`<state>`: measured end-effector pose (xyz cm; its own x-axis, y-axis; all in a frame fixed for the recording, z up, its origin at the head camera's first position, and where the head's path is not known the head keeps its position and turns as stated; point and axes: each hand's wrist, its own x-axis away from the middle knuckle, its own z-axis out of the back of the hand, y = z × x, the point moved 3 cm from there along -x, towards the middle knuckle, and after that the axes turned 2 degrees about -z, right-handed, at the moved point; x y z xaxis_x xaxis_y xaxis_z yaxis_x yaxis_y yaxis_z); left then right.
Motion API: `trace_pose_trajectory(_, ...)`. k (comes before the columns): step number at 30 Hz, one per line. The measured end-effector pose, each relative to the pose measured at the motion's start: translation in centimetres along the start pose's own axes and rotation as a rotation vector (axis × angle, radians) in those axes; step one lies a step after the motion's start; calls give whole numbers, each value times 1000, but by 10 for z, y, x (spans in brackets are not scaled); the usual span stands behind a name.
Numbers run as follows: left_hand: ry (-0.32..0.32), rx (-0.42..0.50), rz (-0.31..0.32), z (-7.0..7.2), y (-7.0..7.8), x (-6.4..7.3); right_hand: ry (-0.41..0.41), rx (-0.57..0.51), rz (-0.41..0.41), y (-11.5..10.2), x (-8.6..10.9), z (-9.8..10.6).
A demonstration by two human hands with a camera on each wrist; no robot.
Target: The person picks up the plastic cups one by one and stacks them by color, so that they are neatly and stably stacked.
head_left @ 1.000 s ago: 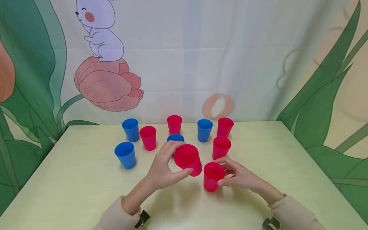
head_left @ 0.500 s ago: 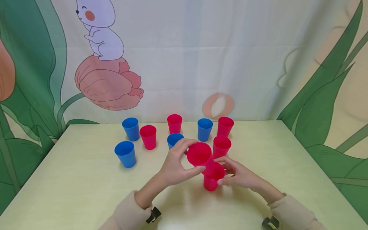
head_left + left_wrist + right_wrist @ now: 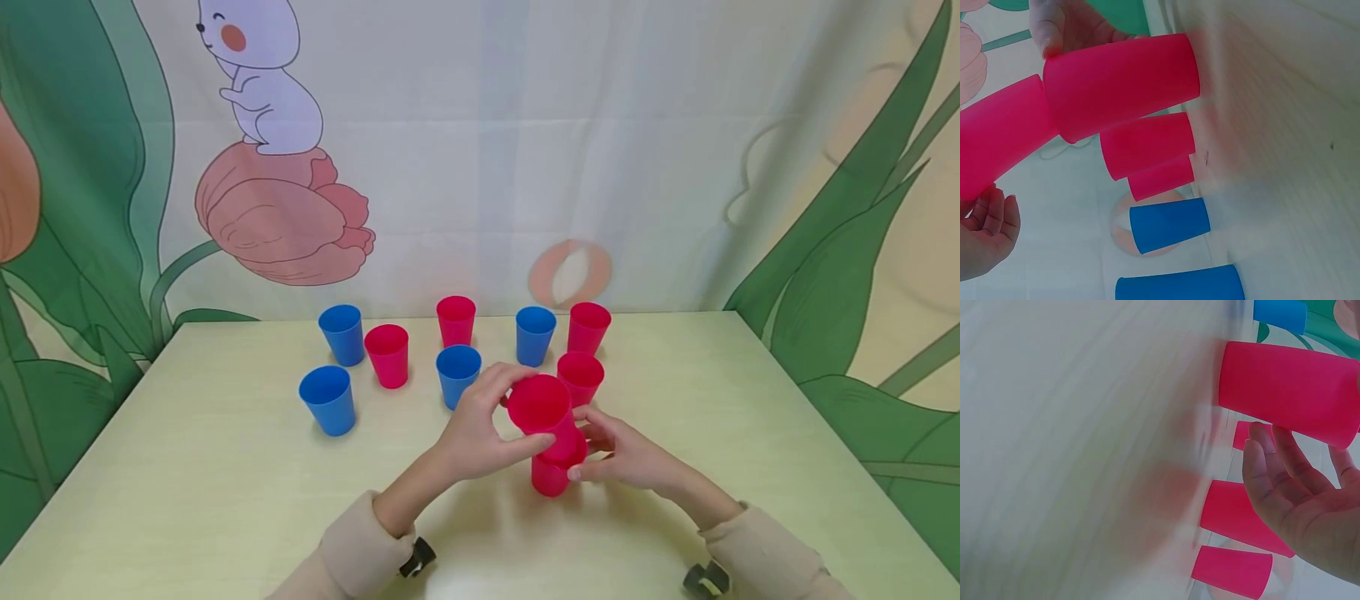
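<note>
My left hand (image 3: 483, 429) pinches a red cup (image 3: 542, 404) near its rim, thumb in front and fingers behind. This cup tilts slightly, and its lower end overlaps the mouth of a second red cup (image 3: 551, 479). In the left wrist view, the held cup (image 3: 1004, 134) meets the rim of the lower cup (image 3: 1122, 87). My right hand (image 3: 626, 450) holds the lower cup from the right, thumb at the front and fingers around the back. The right wrist view shows the fingertips (image 3: 1282, 431) of that hand against the cup's side (image 3: 1288, 390); the cup stands upright on the table.
Behind the hands stand more upright cups: red ones (image 3: 580, 375) (image 3: 589, 329) at the right, a blue cup (image 3: 534, 337), a red cup (image 3: 455, 322) and a blue cup (image 3: 457, 375) mid-table. Blue cups (image 3: 341, 336) (image 3: 328, 402) and a red cup (image 3: 387, 358) stand left. A printed curtain (image 3: 420, 167) hangs behind the table (image 3: 187, 475).
My left hand has carried its red cup to the right, from beside the other red cup to over its mouth. My right hand and the lower cup have stayed in place.
</note>
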<state>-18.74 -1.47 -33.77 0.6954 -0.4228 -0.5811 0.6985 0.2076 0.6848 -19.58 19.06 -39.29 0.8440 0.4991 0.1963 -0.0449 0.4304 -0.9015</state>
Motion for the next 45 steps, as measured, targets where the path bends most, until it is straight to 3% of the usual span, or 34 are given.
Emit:
trace_pose_trajectory(11,-71,-17,71,-7,-7,-1,-4,-6,5,-1,0,0)
trace_pose_trajectory(22,-181,-82,143,-16,-16,2,-13,-3,30,-1,0,0)
trace_pose_trajectory(37,-310,-153,184,-26,-17,1,-28,-13,64,0,-2,1)
trace_pose_trajectory(45,-364,-185,202,-24,-18,1,-21,2,52,-2,-1,1)
